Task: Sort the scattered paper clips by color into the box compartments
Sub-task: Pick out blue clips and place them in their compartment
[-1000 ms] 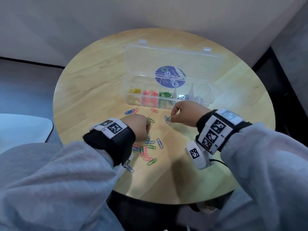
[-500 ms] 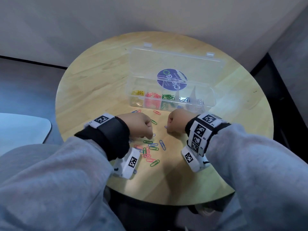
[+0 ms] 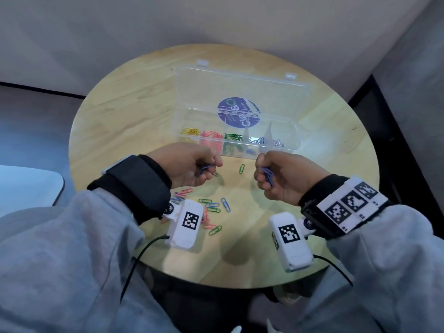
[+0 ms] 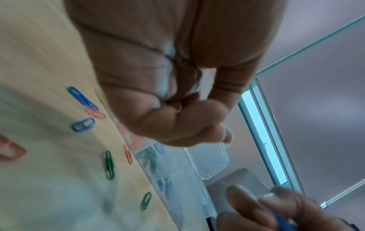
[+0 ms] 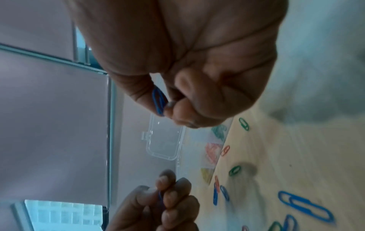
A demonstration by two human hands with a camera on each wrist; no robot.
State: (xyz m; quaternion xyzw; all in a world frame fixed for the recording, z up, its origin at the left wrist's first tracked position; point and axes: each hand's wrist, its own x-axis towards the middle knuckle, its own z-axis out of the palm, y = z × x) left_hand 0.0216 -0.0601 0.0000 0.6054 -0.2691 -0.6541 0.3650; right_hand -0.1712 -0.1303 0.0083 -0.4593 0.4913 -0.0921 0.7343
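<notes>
Holding: blue clips [image 3: 267, 175] pinched in the right hand [image 3: 284, 177], thumb and fingers curled tight around them, raised above the table [image 3: 125, 111].
Left hand: the left hand [image 3: 189, 165] likewise curls on blue clips [image 3: 204, 168]; how many it holds cannot be told, as its own wrist view is blurred and shows only a closed fist.
Box: the clear box [image 3: 296, 143] lies open just beyond both hands, lid flat behind it; yellow, pink, green, blue and silver clips sit in separate compartments, left to right.
Blue bay: the blue compartment [image 3: 254, 140] is the fourth from the left, between green and silver, nearer the right hand.
Loose clips: a green clip [image 3: 241, 168] lies on the table between the hands; a mixed scatter [image 3: 212, 207] of pink, green and blue lies nearer the person, partly under the left wrist.
Stage: probably the carry to the box, with plenty left to sort.
Risk: the bays are narrow and their dividers low, so a release from height could bounce blue clips into green or silver.
Risk: clips tend to hook together, so one may cling to the fingers and drop outside the box.
Risk: the dangling wrist cameras could sweep the scatter towards the table edge.
</notes>
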